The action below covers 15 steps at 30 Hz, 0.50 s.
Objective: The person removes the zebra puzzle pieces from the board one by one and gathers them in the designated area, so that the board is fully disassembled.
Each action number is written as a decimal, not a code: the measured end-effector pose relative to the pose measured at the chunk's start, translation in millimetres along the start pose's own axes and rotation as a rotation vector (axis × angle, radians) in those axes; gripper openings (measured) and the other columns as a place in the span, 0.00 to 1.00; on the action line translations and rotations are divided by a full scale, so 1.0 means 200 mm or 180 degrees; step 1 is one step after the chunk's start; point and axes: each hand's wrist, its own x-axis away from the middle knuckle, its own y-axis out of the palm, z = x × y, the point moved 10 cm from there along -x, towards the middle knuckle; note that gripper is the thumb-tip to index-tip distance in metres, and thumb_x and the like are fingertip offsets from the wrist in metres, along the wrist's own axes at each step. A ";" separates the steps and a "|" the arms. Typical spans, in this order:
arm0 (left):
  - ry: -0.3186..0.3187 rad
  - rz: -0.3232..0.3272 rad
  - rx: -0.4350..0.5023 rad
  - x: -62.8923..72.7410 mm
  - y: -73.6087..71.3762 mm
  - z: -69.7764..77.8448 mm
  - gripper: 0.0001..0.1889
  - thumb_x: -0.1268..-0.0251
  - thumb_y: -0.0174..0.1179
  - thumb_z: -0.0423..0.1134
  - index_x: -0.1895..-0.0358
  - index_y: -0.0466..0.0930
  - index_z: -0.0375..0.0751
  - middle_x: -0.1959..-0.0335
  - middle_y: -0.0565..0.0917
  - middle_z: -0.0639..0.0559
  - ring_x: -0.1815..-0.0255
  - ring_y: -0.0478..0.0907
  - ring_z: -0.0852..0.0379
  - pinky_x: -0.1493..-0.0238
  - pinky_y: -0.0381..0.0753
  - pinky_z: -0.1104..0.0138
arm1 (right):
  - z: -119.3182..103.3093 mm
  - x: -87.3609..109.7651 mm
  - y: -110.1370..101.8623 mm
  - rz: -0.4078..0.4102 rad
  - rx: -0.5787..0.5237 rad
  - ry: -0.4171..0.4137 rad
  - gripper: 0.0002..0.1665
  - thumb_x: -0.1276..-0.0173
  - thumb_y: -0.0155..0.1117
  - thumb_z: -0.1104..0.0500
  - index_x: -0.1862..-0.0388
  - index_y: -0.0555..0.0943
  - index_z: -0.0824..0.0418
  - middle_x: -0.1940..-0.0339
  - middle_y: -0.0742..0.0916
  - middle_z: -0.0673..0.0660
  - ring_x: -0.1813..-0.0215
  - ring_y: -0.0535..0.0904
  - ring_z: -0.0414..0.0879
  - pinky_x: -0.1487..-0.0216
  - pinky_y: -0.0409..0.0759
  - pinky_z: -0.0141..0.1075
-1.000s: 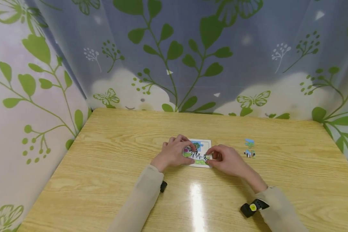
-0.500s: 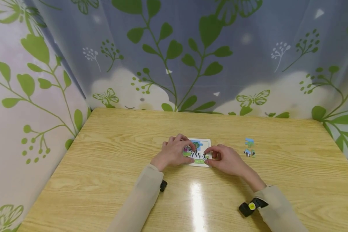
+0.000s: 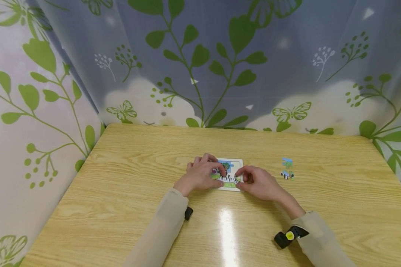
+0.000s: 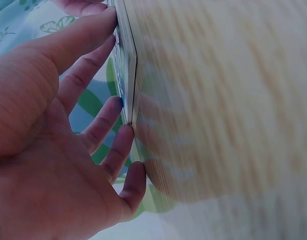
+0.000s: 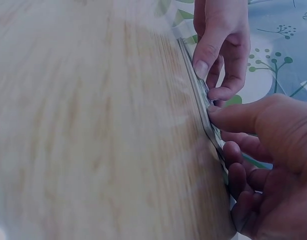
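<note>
Pinching a piece [image 3: 235, 180], the right hand [image 3: 261, 184] touches the puzzle [image 3: 236, 167]; the left hand [image 3: 201, 175] rests relaxed fingers there; loose pieces [image 3: 287, 163] lie right of all fingers.

Bright, even light in the head view, a white glare streak [image 3: 228, 237] blazing down the table [image 3: 137, 163]! Both wrist views run dimmer, bluish, wood grain [image 4: 233, 100] softly blurred.

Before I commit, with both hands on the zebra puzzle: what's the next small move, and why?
I'd probably press the zebra puzzle down gently with the right hand: its thumb and index finger are at the zebra's rear, and the left hand can steady the other side. I can't tell whether that part is fully seated, so the loose pieces should wait.
</note>
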 end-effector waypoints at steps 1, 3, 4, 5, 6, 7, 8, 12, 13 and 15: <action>-0.0004 0.0003 -0.0004 0.00 0.00 0.00 0.09 0.37 0.72 0.51 0.57 0.83 0.65 0.28 0.66 0.53 0.32 0.62 0.40 0.34 0.58 0.40 | 0.00 0.00 0.00 0.0005 -0.0021 0.0020 0.14 0.34 0.72 0.58 0.51 0.83 0.57 0.68 0.80 0.50 0.70 0.72 0.41 0.68 0.67 0.32; -0.0012 0.0006 -0.0011 0.00 0.00 0.00 0.09 0.37 0.72 0.51 0.56 0.83 0.64 0.28 0.66 0.53 0.32 0.62 0.40 0.34 0.58 0.40 | 0.00 0.00 0.00 0.0018 -0.0052 0.0047 0.14 0.35 0.73 0.58 0.51 0.83 0.58 0.67 0.80 0.50 0.70 0.72 0.42 0.68 0.67 0.32; -0.0017 0.0006 -0.0017 0.00 0.00 0.00 0.09 0.37 0.72 0.51 0.56 0.83 0.64 0.28 0.67 0.53 0.32 0.62 0.40 0.34 0.58 0.40 | 0.00 0.00 -0.01 0.0032 -0.0079 0.0055 0.15 0.35 0.73 0.58 0.51 0.83 0.58 0.67 0.80 0.50 0.69 0.72 0.42 0.67 0.68 0.32; -0.0022 0.0006 -0.0021 0.00 0.00 0.00 0.09 0.37 0.72 0.51 0.56 0.83 0.64 0.28 0.67 0.53 0.32 0.62 0.40 0.34 0.58 0.41 | 0.00 0.00 -0.01 0.0050 -0.0103 0.0057 0.15 0.35 0.73 0.58 0.51 0.83 0.58 0.67 0.80 0.51 0.69 0.73 0.43 0.67 0.68 0.32; -0.0026 0.0008 -0.0024 0.00 0.00 0.00 0.09 0.37 0.72 0.51 0.56 0.83 0.64 0.28 0.67 0.53 0.32 0.62 0.40 0.35 0.58 0.41 | 0.00 0.00 -0.01 0.0066 -0.0128 0.0056 0.15 0.35 0.73 0.59 0.51 0.82 0.58 0.66 0.80 0.51 0.68 0.73 0.43 0.67 0.68 0.32; -0.0030 0.0008 -0.0022 0.00 0.00 0.00 0.09 0.37 0.72 0.51 0.56 0.83 0.64 0.28 0.67 0.53 0.33 0.62 0.40 0.35 0.58 0.41 | 0.00 0.00 -0.01 0.0080 -0.0155 0.0050 0.15 0.36 0.73 0.59 0.51 0.82 0.58 0.66 0.80 0.51 0.68 0.73 0.43 0.66 0.68 0.32; -0.0033 0.0007 -0.0024 0.00 0.00 0.00 0.09 0.37 0.72 0.51 0.56 0.83 0.64 0.28 0.67 0.53 0.33 0.62 0.40 0.35 0.58 0.41 | 0.00 0.00 -0.01 0.0098 -0.0180 0.0038 0.15 0.36 0.73 0.59 0.52 0.82 0.58 0.66 0.80 0.51 0.67 0.73 0.43 0.66 0.69 0.32; -0.0050 0.0003 -0.0024 0.00 0.00 0.00 0.09 0.37 0.72 0.51 0.57 0.83 0.64 0.28 0.67 0.53 0.33 0.62 0.40 0.35 0.59 0.41 | 0.00 0.00 -0.01 0.0128 -0.0336 -0.0019 0.14 0.36 0.72 0.62 0.52 0.81 0.57 0.66 0.82 0.52 0.67 0.74 0.44 0.65 0.71 0.32; -0.0052 0.0001 -0.0023 0.00 0.00 0.00 0.09 0.37 0.72 0.51 0.57 0.83 0.64 0.28 0.67 0.53 0.33 0.62 0.40 0.35 0.58 0.40 | 0.00 0.01 -0.01 0.0128 -0.0397 -0.0031 0.14 0.35 0.72 0.63 0.52 0.81 0.57 0.66 0.83 0.52 0.67 0.75 0.44 0.66 0.72 0.32; -0.0055 -0.0001 -0.0020 0.00 0.00 0.00 0.09 0.37 0.72 0.51 0.57 0.83 0.63 0.28 0.67 0.53 0.33 0.62 0.40 0.35 0.58 0.40 | 0.01 0.01 -0.02 0.0140 -0.0554 -0.0048 0.13 0.34 0.70 0.65 0.52 0.81 0.57 0.66 0.84 0.54 0.68 0.76 0.44 0.66 0.73 0.32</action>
